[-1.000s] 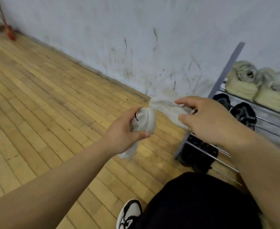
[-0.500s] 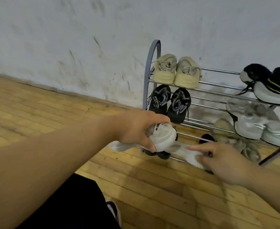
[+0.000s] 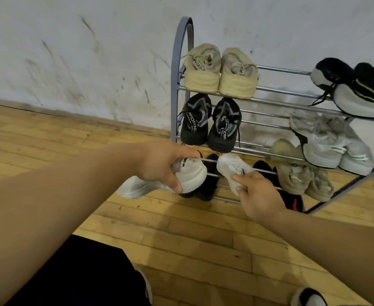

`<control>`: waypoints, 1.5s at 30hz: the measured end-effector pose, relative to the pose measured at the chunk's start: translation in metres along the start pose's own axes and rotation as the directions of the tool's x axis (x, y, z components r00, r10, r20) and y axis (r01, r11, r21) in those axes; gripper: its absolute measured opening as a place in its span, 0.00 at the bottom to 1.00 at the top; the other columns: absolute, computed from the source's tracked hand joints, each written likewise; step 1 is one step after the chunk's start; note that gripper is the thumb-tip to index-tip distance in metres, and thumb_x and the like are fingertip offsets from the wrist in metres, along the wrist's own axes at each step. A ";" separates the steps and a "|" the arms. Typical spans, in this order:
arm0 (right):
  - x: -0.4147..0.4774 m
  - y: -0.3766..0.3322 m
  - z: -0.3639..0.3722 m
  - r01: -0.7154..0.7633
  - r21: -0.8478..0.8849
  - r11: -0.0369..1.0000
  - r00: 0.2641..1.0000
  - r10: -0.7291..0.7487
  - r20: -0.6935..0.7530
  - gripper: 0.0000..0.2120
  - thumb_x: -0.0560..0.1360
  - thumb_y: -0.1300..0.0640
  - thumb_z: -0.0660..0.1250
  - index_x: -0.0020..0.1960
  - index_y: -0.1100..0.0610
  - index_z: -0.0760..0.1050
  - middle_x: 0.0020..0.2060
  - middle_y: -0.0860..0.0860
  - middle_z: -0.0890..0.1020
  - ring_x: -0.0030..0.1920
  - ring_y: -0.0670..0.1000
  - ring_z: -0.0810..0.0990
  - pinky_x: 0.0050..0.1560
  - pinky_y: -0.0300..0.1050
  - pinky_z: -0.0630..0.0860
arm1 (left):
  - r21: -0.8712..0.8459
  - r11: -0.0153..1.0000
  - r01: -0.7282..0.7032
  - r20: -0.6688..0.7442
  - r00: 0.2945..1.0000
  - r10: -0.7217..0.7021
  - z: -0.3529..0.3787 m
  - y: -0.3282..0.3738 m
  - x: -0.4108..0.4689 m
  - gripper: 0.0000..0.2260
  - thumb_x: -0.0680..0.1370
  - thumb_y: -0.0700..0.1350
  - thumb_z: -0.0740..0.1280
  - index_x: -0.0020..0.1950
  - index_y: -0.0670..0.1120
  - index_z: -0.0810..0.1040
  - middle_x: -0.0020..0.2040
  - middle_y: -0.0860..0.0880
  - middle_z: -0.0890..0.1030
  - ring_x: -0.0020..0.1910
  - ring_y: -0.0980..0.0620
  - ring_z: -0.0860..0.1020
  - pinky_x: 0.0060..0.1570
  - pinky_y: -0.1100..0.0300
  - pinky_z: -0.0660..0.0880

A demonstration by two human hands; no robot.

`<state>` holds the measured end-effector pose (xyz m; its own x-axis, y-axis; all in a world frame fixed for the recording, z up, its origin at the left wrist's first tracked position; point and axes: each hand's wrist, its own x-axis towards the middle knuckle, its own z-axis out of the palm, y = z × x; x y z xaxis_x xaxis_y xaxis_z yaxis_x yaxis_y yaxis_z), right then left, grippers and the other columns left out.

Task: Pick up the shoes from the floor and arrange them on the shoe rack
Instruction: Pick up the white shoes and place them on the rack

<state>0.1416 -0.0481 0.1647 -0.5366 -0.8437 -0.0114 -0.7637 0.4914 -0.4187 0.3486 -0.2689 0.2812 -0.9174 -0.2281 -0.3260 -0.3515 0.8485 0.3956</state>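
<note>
The two white shoes are both off the floor, held in front of the lower rails of the shoe rack (image 3: 174, 85). The left white shoe (image 3: 192, 174) lies on its side with its thick heel towards the rack and its toe trailing out to the left; the left hand (image 3: 159, 167) grips it from above, fingers curled over the heel and the thumb pressed against the sole. Just beside it, apart from it, the right white shoe (image 3: 231, 165) points its toe up at the rack, and the right hand (image 3: 258, 195) holds its rear part with fingers and thumb curled round it; whether it touches a rail I cannot tell. Behind both, on the bottom rails, sit dark shoes (image 3: 205, 186). On the rack's left side a black pair (image 3: 209, 122) stands on the second shelf and a beige pair (image 3: 221, 72) on the top one, heels outward. To the right are black-and-grey trainers (image 3: 358, 91) on top, a grey pair (image 3: 327, 143) below, and a tan pair (image 3: 298, 173) lower still. The rack stands on a wooden floor (image 3: 181, 228) against a scuffed white wall (image 3: 71, 51)
</note>
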 end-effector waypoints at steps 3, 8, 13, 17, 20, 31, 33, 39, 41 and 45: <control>0.038 -0.005 0.034 -0.064 -0.033 0.997 0.994 0.061 -0.092 0.20 0.82 0.55 0.61 0.73 0.46 0.73 0.67 0.52 0.72 0.66 0.58 0.71 0.67 0.53 0.73 | -0.051 0.999 0.017 0.027 1.000 -0.016 0.007 -0.022 0.006 0.41 0.71 0.53 0.80 0.79 0.63 0.64 0.62 0.59 0.74 0.61 0.50 0.73 0.60 0.53 0.69; 0.072 -0.004 0.087 -0.127 -0.069 0.990 0.991 0.124 -0.039 0.20 0.83 0.53 0.60 0.75 0.48 0.70 0.73 0.54 0.65 0.72 0.61 0.63 0.73 0.55 0.66 | -0.088 0.996 0.018 0.036 0.999 -0.014 0.010 -0.046 0.013 0.40 0.71 0.53 0.80 0.78 0.63 0.65 0.64 0.62 0.73 0.62 0.53 0.72 0.57 0.57 0.66; 0.073 -0.001 0.081 -0.042 -0.200 0.979 0.983 0.077 0.166 0.24 0.83 0.51 0.60 0.79 0.44 0.62 0.80 0.55 0.55 0.76 0.64 0.58 0.75 0.57 0.62 | -0.117 0.993 -0.001 0.040 0.999 0.006 0.012 -0.051 0.022 0.37 0.71 0.54 0.80 0.75 0.64 0.67 0.59 0.63 0.75 0.59 0.53 0.74 0.56 0.56 0.68; 0.050 -0.015 0.020 0.093 -0.231 0.969 0.954 -0.019 0.301 0.25 0.81 0.50 0.64 0.78 0.46 0.66 0.77 0.52 0.64 0.77 0.59 0.60 0.74 0.50 0.62 | -0.118 0.992 -0.043 0.007 0.999 0.044 0.009 -0.033 0.029 0.38 0.71 0.54 0.80 0.77 0.62 0.66 0.55 0.65 0.70 0.54 0.58 0.70 0.53 0.61 0.65; 0.023 -0.034 -0.042 -0.167 0.153 0.974 0.941 0.111 0.321 0.18 0.78 0.48 0.71 0.67 0.46 0.77 0.59 0.45 0.80 0.63 0.50 0.79 0.60 0.41 0.73 | -0.110 0.989 -0.095 -0.018 0.995 0.094 0.006 -0.009 0.033 0.38 0.71 0.55 0.80 0.78 0.61 0.66 0.54 0.65 0.70 0.53 0.57 0.70 0.52 0.61 0.65; -0.045 -0.053 -0.128 -0.406 0.774 0.486 0.914 0.211 0.348 0.20 0.76 0.55 0.74 0.64 0.56 0.70 0.56 0.59 0.85 0.51 0.56 0.86 0.56 0.55 0.83 | -0.075 0.961 -0.265 -0.113 0.960 0.256 0.017 0.095 0.038 0.43 0.70 0.59 0.79 0.80 0.63 0.60 0.66 0.53 0.72 0.61 0.51 0.74 0.64 0.50 0.73; -0.049 -0.053 -0.132 -0.372 0.812 0.450 0.928 0.195 0.317 0.19 0.76 0.57 0.74 0.62 0.56 0.69 0.56 0.62 0.84 0.53 0.58 0.86 0.53 0.55 0.84 | -0.071 0.960 -0.270 -0.139 0.956 0.258 0.019 0.101 0.038 0.44 0.69 0.61 0.80 0.79 0.64 0.61 0.59 0.55 0.71 0.55 0.54 0.75 0.59 0.49 0.75; -0.067 -0.033 -0.137 -0.414 0.761 0.499 0.910 0.258 0.325 0.14 0.78 0.68 0.68 0.57 0.52 0.70 0.50 0.60 0.83 0.45 0.55 0.84 0.47 0.55 0.84 | -0.045 0.977 -0.209 -0.094 0.974 0.204 0.031 0.115 0.042 0.49 0.71 0.57 0.79 0.84 0.58 0.52 0.71 0.54 0.66 0.67 0.53 0.69 0.61 0.58 0.66; -0.069 -0.019 -0.135 -0.470 0.733 0.491 0.880 0.322 0.349 0.14 0.78 0.70 0.65 0.55 0.51 0.72 0.57 0.63 0.80 0.47 0.57 0.82 0.48 0.57 0.84 | -0.006 0.992 -0.124 0.021 0.992 0.124 0.035 0.110 0.042 0.50 0.72 0.60 0.78 0.84 0.58 0.49 0.78 0.49 0.62 0.75 0.46 0.65 0.69 0.53 0.66; -0.074 0.010 -0.127 -0.544 0.719 0.432 0.822 0.447 0.353 0.18 0.76 0.72 0.60 0.55 0.51 0.73 0.62 0.61 0.77 0.49 0.61 0.82 0.46 0.58 0.84 | 0.021 0.999 0.024 0.211 0.977 -0.028 0.043 0.085 0.046 0.48 0.72 0.64 0.76 0.84 0.58 0.51 0.79 0.50 0.65 0.74 0.44 0.69 0.72 0.46 0.69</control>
<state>0.1279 0.0467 0.2762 -0.6556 -0.5499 -0.5175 0.2198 0.5167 -0.8275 0.2843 -0.1871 0.2627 -0.8471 -0.1459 -0.5110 -0.3696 0.8527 0.3693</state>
